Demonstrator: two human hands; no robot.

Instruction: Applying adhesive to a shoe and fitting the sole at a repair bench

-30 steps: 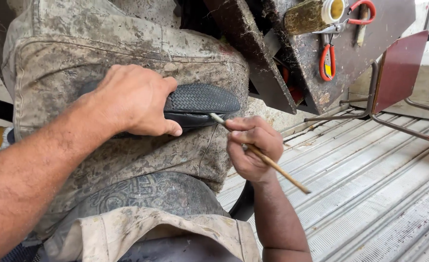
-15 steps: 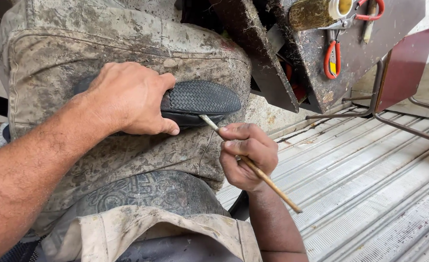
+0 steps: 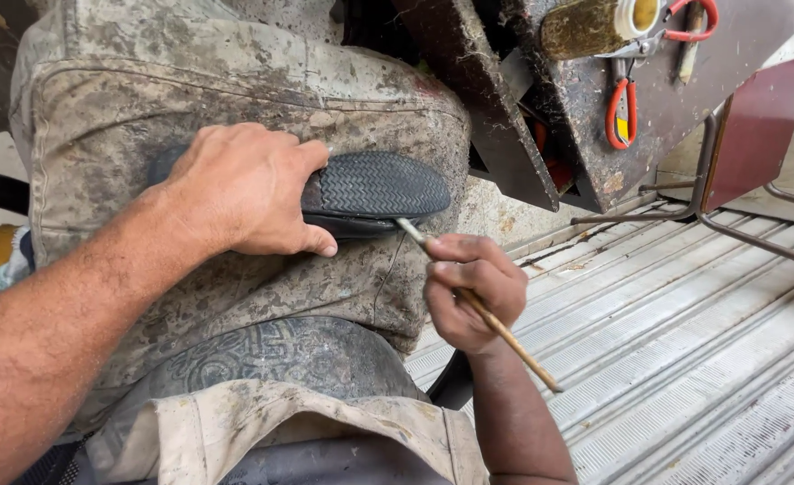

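Note:
A black shoe [image 3: 374, 190] lies sole up on my stained, mottled trouser leg [image 3: 190, 99]; the sole has a fine herringbone tread. My left hand [image 3: 244, 189] presses down over the shoe's left part and holds it steady. My right hand [image 3: 470, 292] grips a thin wooden-handled brush [image 3: 496, 325], whose tip touches the edge of the sole near the toe. The brush handle slants down to the right past my wrist.
A dirty dark wooden box [image 3: 576, 99] stands behind the shoe, with red-handled scissors [image 3: 621, 112] and a glue-smeared pot [image 3: 594, 25] on it. A dark red metal chair frame [image 3: 738, 144] stands at right on a ribbed metal floor [image 3: 684, 341].
My right hand has slid the brush tip leftward and downward along the sole's edge, and the view has shifted slightly. My left hand stays on the shoe.

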